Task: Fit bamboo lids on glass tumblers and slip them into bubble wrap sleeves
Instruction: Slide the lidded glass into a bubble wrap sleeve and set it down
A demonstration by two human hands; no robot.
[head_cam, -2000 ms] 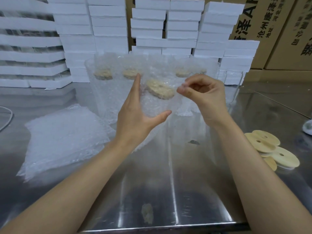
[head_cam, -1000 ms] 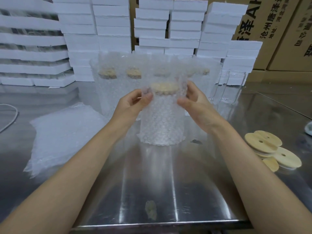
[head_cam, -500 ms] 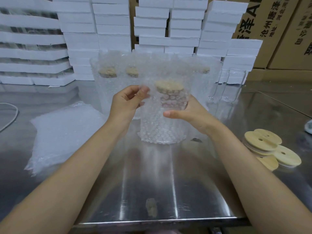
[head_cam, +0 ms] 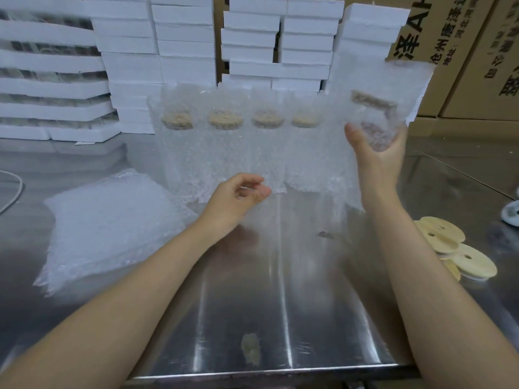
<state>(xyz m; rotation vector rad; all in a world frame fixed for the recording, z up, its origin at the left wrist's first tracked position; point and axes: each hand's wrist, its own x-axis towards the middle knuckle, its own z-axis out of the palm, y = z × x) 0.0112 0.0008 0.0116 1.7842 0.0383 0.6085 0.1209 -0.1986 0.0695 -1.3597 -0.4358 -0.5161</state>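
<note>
Since half a second ago the sleeved tumbler (head_cam: 377,122) has left the middle of the worktop (head_cam: 280,304) and swung up to about 2 o'clock. The left hand (head_cam: 236,200) has let go of it and dropped toward the centre.

Head view: the right hand (head_cam: 376,161) grips the tumbler low down, fingers curled round it through the bubble wrap sleeve (head_cam: 398,80), whose open end stands well above the glass. The piece is off the worktop and tilted, and its bamboo lid (head_cam: 370,101) shows almost edge-on inside the sleeve. The left hand hangs just below the centre, fingers loosely curled, holding nothing that I can make out. Its fingertips come close to the lower edge of the row of wrapped tumblers (head_cam: 238,153); whether they touch it I cannot tell.

That row stands at 12 o'clock: four pieces side by side, each lidded and sleeved, in front of the white foam boxes (head_cam: 185,37). The held one looks like the fifth, and I judge it is bound for the free end of the row near 1 o'clock, so setting it down is all that is left for this piece.

More work seems to wait. A stack of empty sleeves (head_cam: 112,220) lies at 9 o'clock, and several loose lids (head_cam: 449,248) lie at about 4 o'clock. No bare glass shows clearly, so I cannot say how many tumblers remain.
</note>
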